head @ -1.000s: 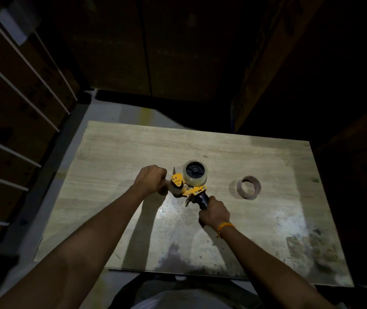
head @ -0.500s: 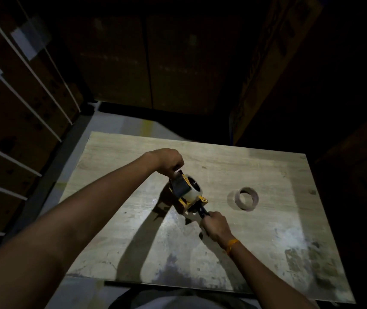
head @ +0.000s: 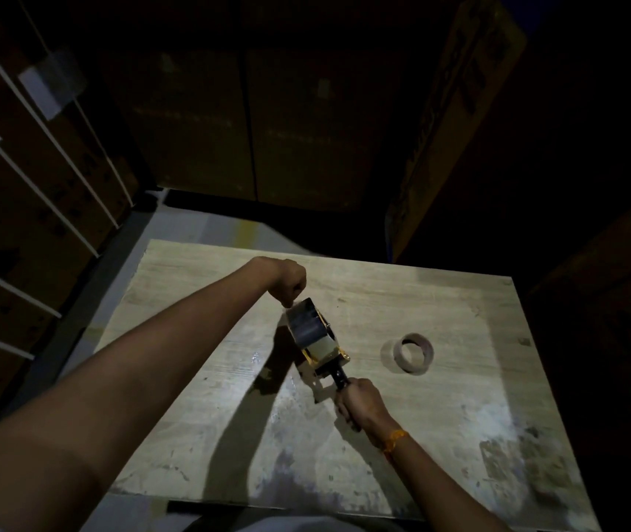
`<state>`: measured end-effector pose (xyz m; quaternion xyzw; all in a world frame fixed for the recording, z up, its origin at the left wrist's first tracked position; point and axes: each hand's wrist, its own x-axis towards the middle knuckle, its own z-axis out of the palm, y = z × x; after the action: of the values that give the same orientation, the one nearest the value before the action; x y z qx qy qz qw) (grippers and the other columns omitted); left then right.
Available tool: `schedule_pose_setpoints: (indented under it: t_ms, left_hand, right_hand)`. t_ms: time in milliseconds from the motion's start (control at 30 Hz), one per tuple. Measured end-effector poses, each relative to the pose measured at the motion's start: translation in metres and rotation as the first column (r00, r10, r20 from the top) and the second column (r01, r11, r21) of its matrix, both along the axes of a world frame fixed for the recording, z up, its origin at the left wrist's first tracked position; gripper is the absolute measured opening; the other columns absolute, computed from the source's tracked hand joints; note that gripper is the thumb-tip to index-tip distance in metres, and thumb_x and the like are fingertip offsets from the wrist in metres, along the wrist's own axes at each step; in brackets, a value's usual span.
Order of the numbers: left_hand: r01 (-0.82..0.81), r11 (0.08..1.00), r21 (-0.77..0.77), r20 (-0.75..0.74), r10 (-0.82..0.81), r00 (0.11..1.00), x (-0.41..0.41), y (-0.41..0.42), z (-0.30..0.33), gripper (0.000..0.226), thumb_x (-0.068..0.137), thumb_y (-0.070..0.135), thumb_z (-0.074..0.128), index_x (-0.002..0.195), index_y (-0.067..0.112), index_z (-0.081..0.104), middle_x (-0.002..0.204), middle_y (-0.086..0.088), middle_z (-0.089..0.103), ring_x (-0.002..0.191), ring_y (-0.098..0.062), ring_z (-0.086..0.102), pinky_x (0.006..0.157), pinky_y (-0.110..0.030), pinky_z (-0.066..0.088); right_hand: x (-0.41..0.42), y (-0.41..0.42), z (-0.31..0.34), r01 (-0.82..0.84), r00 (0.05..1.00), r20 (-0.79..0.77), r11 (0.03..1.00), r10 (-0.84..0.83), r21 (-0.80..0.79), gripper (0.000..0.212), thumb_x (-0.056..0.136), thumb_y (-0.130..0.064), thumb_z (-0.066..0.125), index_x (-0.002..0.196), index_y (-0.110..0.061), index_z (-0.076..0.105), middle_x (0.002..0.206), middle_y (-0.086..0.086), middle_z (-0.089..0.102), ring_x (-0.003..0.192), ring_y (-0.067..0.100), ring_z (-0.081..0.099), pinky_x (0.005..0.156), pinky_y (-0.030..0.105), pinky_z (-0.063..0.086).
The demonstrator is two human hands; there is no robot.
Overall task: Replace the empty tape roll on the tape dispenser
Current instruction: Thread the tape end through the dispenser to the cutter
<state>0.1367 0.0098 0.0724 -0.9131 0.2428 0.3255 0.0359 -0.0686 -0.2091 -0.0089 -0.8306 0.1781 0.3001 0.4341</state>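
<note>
You have one tabletop (head: 440,416) before you. On it you have one dispenser (head: 315,339), carrying one tape roll (head: 308,330), and one empty core (head: 412,353) lying apart to its right. You have two hands in view: one left hand (head: 287,284), one right hand (head: 361,403). One orange wristband (head: 394,441) circles your right wrist.

dim room, light falling only from above onto the wooden board (head: 402,301), which glares pale at its near right. the left arm (head: 122,378) throws a long hard shadow there. surroundings sink into near black; edges bow and smear from the wide lens.
</note>
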Motion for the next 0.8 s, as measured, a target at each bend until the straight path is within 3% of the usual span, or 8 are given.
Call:
schedule_pose_setpoints:
  t_ms: [200, 300, 467, 533, 600, 667, 733, 800]
  left_hand:
    - [-0.001, 0.999, -0.044, 0.024, 0.002, 1.000, 0.005, -0.004, 0.003, 0.009, 0.080, 0.024, 0.084, 0.085, 0.019, 0.078, 0.078, 0.007, 0.066, 0.078, -0.017, 0.064, 0.075, -0.035, 0.057]
    - [-0.049, 0.994, -0.096, 0.085, 0.057, 0.995, 0.007, 0.003, 0.003, 0.015, 0.077, 0.027, 0.088, 0.087, 0.019, 0.078, 0.076, 0.007, 0.067, 0.074, -0.016, 0.066, 0.070, -0.033, 0.055]
    - [-0.234, 0.938, -0.256, 0.124, 0.272, 0.954, 0.001, 0.011, -0.008, 0.012, 0.093, 0.018, 0.074, 0.103, 0.012, 0.077, 0.101, -0.007, 0.076, 0.090, -0.025, 0.070, 0.077, -0.035, 0.055]
    - [-0.418, 0.819, -0.393, -0.010, 0.451, 0.892, -0.002, 0.012, -0.015, 0.020, 0.100, 0.021, 0.065, 0.103, 0.005, 0.076, 0.099, -0.014, 0.078, 0.086, -0.028, 0.074, 0.073, -0.036, 0.058]
    - [-0.653, 0.595, -0.468, -0.249, 0.620, 0.744, -0.009, 0.014, -0.021, 0.042, 0.105, 0.037, 0.057, 0.101, -0.001, 0.073, 0.093, -0.017, 0.079, 0.078, -0.028, 0.077, 0.066, -0.032, 0.057]
    - [-0.813, 0.404, -0.420, -0.473, 0.667, 0.576, -0.017, 0.017, -0.022, 0.062, 0.101, 0.055, 0.054, 0.102, -0.004, 0.071, 0.093, -0.019, 0.080, 0.073, -0.024, 0.077, 0.067, -0.031, 0.057]
    - [-0.871, 0.329, -0.365, -0.610, 0.622, 0.491, -0.024, 0.020, -0.021, 0.064, 0.096, 0.058, 0.061, 0.103, -0.005, 0.071, 0.096, -0.020, 0.080, 0.073, -0.020, 0.077, 0.070, -0.031, 0.058]
    - [-0.874, 0.306, -0.377, -0.669, 0.562, 0.486, -0.029, 0.021, -0.020, 0.043, 0.095, 0.041, 0.072, 0.096, -0.002, 0.073, 0.090, -0.020, 0.077, 0.070, -0.018, 0.072, 0.071, -0.029, 0.057]
  right_hand:
    - [-0.002, -0.001, 0.012, 0.042, 0.997, -0.066, 0.996, -0.037, 0.079, 0.015, 0.064, 0.002, 0.049, 0.066, -0.001, 0.064, 0.057, 0.021, 0.051, 0.035, 0.022, 0.041, 0.041, 0.026, 0.033]
    - [-0.003, -0.004, 0.017, 0.041, 0.996, -0.085, 0.992, -0.032, 0.115, 0.016, 0.069, 0.009, 0.049, 0.070, 0.002, 0.063, 0.055, 0.020, 0.049, 0.034, 0.021, 0.038, 0.039, 0.023, 0.030]
    - [-0.002, 0.001, 0.017, 0.116, 0.983, -0.167, 0.967, -0.079, 0.225, 0.021, 0.049, 0.003, 0.047, 0.066, -0.002, 0.057, 0.052, 0.013, 0.043, 0.037, 0.018, 0.033, 0.042, 0.024, 0.026]
    - [-0.001, 0.004, 0.017, 0.168, 0.969, -0.220, 0.949, -0.109, 0.269, 0.016, 0.048, 0.002, 0.046, 0.058, -0.009, 0.048, 0.050, 0.008, 0.039, 0.039, 0.017, 0.029, 0.043, 0.023, 0.024]
    - [0.000, 0.006, 0.016, 0.207, 0.955, -0.268, 0.931, -0.126, 0.301, 0.016, 0.051, 0.002, 0.045, 0.056, -0.013, 0.041, 0.049, 0.006, 0.036, 0.039, 0.017, 0.026, 0.043, 0.022, 0.023]
    - [0.001, 0.008, 0.019, 0.242, 0.941, -0.310, 0.914, -0.138, 0.327, 0.015, 0.053, 0.002, 0.044, 0.054, -0.013, 0.043, 0.050, 0.004, 0.034, 0.039, 0.018, 0.026, 0.042, 0.022, 0.022]
    - [0.003, 0.009, 0.024, 0.273, 0.932, -0.328, 0.895, -0.155, 0.352, 0.014, 0.048, -0.001, 0.044, 0.054, -0.014, 0.046, 0.051, 0.003, 0.034, 0.040, 0.018, 0.025, 0.044, 0.023, 0.021]
    - [0.004, 0.009, 0.026, 0.283, 0.931, -0.327, 0.884, -0.161, 0.371, 0.015, 0.045, -0.004, 0.044, 0.056, -0.014, 0.045, 0.053, 0.003, 0.035, 0.040, 0.017, 0.026, 0.044, 0.023, 0.021]
